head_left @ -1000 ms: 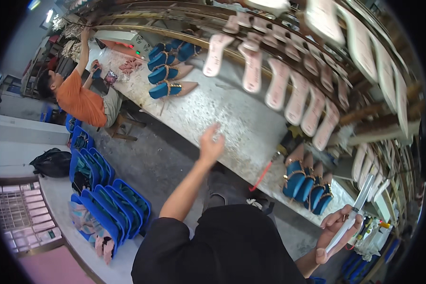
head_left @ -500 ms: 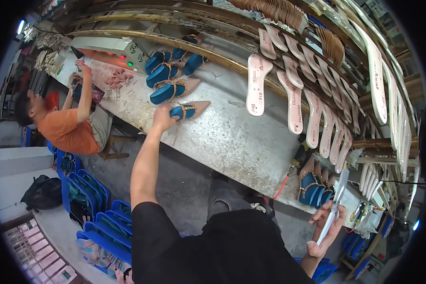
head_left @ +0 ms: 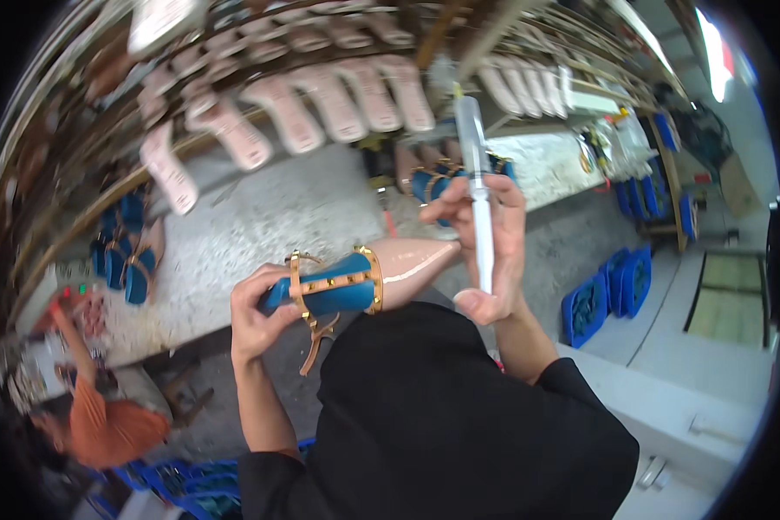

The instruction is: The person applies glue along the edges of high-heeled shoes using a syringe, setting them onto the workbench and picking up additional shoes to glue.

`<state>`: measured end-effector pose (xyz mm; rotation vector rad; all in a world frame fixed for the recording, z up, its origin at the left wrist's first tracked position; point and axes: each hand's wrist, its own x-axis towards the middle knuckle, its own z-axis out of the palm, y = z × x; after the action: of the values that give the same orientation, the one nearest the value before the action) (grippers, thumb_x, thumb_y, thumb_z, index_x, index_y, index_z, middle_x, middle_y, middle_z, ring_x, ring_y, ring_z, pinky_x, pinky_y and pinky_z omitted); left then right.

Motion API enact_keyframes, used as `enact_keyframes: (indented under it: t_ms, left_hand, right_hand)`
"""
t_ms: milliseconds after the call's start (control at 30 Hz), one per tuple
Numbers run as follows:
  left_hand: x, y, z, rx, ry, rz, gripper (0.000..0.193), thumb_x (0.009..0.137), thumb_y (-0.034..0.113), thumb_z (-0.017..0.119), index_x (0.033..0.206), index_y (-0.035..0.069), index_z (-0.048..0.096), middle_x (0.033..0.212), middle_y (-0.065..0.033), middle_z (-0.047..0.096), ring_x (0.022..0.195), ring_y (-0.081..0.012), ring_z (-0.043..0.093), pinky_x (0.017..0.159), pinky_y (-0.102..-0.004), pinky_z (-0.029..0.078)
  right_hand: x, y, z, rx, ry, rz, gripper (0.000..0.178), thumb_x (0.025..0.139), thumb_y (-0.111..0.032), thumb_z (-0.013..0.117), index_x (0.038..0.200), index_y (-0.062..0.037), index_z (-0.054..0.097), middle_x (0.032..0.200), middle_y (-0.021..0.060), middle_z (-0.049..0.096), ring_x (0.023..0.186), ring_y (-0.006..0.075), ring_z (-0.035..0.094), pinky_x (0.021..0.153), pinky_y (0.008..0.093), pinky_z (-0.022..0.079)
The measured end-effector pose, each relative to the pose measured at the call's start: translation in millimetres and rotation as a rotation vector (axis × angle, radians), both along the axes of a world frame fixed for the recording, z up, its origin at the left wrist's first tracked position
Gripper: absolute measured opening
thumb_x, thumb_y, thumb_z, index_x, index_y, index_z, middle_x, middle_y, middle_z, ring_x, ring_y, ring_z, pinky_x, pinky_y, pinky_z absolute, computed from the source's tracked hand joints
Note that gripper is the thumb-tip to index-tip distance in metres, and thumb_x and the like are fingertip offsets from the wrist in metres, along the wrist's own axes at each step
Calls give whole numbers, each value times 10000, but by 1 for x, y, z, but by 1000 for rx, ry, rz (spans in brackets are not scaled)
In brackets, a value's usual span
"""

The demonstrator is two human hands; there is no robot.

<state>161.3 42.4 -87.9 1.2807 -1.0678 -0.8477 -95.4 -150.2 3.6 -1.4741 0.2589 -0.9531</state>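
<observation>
A pointed, pale pink shoe [head_left: 412, 267] with gold-studded straps and a blue form inside lies across in front of my body. My left hand [head_left: 256, 314] is closed round its blue heel end, and a loose strap with a buckle dangles below. In my right hand [head_left: 504, 247] a syringe [head_left: 483, 230] stands nearly upright, with a clear barrel on top and a white plunger below. The fingers wrap round it close to the shoe's toe. Whether the toe touches the right hand, I cannot tell.
A grey workbench [head_left: 256, 204] runs behind my hands. Similar blue-filled shoes [head_left: 134, 256] stand at its left, more shoes [head_left: 429, 178] behind the syringe. Pink insoles [head_left: 290, 117] hang from racks above. A co-worker in orange [head_left: 113, 425] sits lower left; blue bins [head_left: 585, 308] stand at right.
My left hand has lifted the shoe off the bench and brought it before my body. The right hand with the syringe has come up beside its toe. My view has swung right.
</observation>
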Motion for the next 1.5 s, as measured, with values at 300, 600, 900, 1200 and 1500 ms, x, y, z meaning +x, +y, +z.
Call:
enact_keyframes:
  t_ms: [300, 600, 900, 1200, 1500]
  left_hand:
    - [-173, -108, 51, -130, -465, 60, 370, 808, 114, 801, 1113, -56, 678, 1099, -159, 721, 990, -281, 664, 884, -368, 518]
    - [-285, -191, 58, 335, 1162, 9, 438, 1059, 370, 526, 1294, 4, 579, 1198, -148, 680, 1119, -268, 668, 962, -405, 539]
    - [-285, -189, 75, 125, 993, 189, 479, 927, 101, 600, 1380, -22, 503, 1259, -150, 644, 1132, -255, 657, 973, -407, 539]
    - [-296, -182, 95, 3, 832, 168, 527, 1001, 281, 562, 1443, 23, 437, 1294, -149, 604, 1173, -268, 637, 1035, -392, 515]
    - [-282, -175, 100, -71, 839, 339, 478, 1050, 315, 556, 1404, 0, 493, 1291, -140, 629, 1150, -232, 650, 981, -390, 543]
  right_hand:
    - [-129, -51, 38, 100, -334, -293, 1271, 600, -474, 916, 1506, -22, 148, 1346, 235, 402, 565, 137, 573, 528, 273, 520]
    - [-152, -60, -25, -680, -329, -186, 1007, 580, -378, 940, 1324, 32, 399, 1004, 115, 644, 704, 163, 543, 648, 315, 509]
    - [-176, -115, 13, -192, -229, 55, 1084, 657, -276, 907, 1459, -26, 222, 1254, 210, 510, 1186, 345, 587, 1012, 511, 441]
    - [-154, -121, 14, -565, 32, 230, 1027, 635, -216, 914, 1439, -65, 295, 1332, 253, 481, 1252, 372, 574, 1143, 547, 374]
    - [-195, -122, 42, 112, -246, 475, 920, 615, -249, 880, 1375, -3, 424, 1181, 244, 549, 1111, 329, 621, 994, 462, 498]
